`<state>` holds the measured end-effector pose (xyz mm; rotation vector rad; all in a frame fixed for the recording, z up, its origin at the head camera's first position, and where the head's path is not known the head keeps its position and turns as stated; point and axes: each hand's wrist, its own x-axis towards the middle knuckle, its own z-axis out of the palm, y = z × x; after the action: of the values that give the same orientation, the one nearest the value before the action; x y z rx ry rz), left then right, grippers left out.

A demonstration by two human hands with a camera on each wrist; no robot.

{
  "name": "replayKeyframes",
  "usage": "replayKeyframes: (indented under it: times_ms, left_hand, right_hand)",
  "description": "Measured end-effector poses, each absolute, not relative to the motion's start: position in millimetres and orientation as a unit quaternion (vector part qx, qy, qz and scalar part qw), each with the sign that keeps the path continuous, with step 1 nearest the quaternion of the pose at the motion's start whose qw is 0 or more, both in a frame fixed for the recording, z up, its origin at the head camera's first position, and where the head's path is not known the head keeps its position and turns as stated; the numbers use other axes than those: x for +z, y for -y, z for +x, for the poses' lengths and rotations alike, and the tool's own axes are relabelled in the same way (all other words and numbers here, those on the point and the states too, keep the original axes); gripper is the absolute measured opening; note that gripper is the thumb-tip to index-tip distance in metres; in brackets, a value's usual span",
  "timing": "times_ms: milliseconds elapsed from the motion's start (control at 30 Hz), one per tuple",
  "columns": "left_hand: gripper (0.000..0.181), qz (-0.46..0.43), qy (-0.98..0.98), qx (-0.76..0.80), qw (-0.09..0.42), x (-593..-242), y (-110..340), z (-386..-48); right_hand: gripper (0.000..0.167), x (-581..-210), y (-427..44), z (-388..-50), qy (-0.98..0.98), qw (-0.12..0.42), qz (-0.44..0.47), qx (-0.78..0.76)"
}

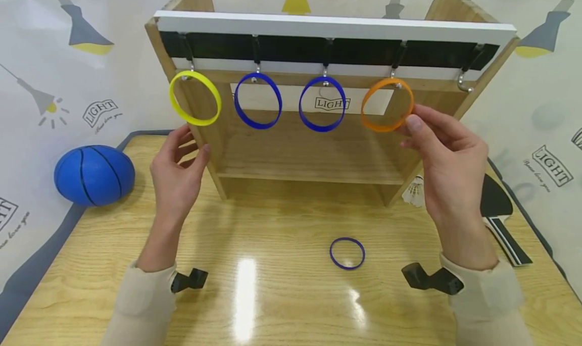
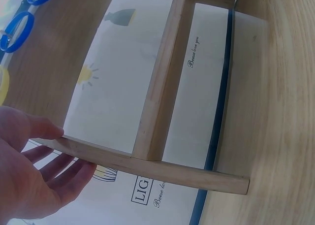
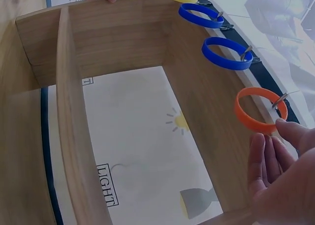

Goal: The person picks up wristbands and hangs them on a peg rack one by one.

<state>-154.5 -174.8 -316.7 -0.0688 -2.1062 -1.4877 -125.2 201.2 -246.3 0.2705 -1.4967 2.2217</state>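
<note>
My right hand (image 1: 454, 159) pinches the lower right edge of an orange silicone wristband (image 1: 384, 129) between thumb and fingers. In the right wrist view the orange band (image 3: 248, 120) hangs around a metal hook. A yellow band (image 1: 195, 121) and two blue bands (image 1: 254, 125) hang from the hooks to its left. My left hand (image 1: 175, 179) grips the left side panel of the wooden rack (image 1: 313, 159), thumb inside and fingers outside, as the left wrist view shows. The far right hook (image 1: 463, 86) bears no band. A thin dark blue band (image 1: 347, 268) lies on the table.
A blue ball (image 1: 94, 175) sits on the table left of the rack. At the right are a shuttlecock (image 1: 414, 192) and a black table tennis paddle (image 1: 495, 197), both partly behind my right arm. Patterned cloth hangs behind the rack and along both sides.
</note>
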Motion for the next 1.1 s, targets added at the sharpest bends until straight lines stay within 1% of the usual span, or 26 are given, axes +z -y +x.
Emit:
replayKeyframes:
  times_ms: [233,400,600,733,800,867,1000,1100]
  left_hand:
    - [0.043,-0.025,0.782,-0.555,0.281,-317.1,173.9,-153.9]
    - [0.043,-0.022,0.783,-0.555,0.28,-318.4,174.0,-154.9]
    - [0.04,-0.018,0.787,-0.55,0.28,-301.5,163.4,-141.9]
    - [0.039,-0.016,0.789,-0.548,0.279,-293.3,158.4,-134.7]
    - [0.039,-0.019,0.788,-0.548,0.279,-292.8,158.2,-134.4]
    - [0.04,-0.019,0.788,-0.549,0.278,-293.5,158.9,-135.4]
    - [0.04,-0.018,0.788,-0.55,0.276,-293.3,159.6,-136.2]
    - [0.04,-0.016,0.787,-0.551,0.277,-291.4,158.8,-135.1]
  right_hand:
    - [0.038,-255.1,-207.8,-122.6,0.562,0.222,0.086,0.793]
    - [0.036,-263.7,-213.8,-116.7,0.59,0.208,0.078,0.776]
    - [0.03,-280.2,-222.7,-108.6,0.659,0.163,0.082,0.73]
    - [0.027,-288.2,-228.1,-103.3,0.758,0.112,0.081,0.638]
    - [0.023,-291.8,-230.9,-101.1,0.808,0.08,0.106,0.574]
    - [0.018,-296.1,-232.8,-99.9,0.845,0.058,0.155,0.509]
    - [0.022,-307.1,-233.3,-100.7,0.86,0.039,0.261,0.436]
    - [0.023,-312.8,-232.7,-101.7,0.864,0.029,0.298,0.404]
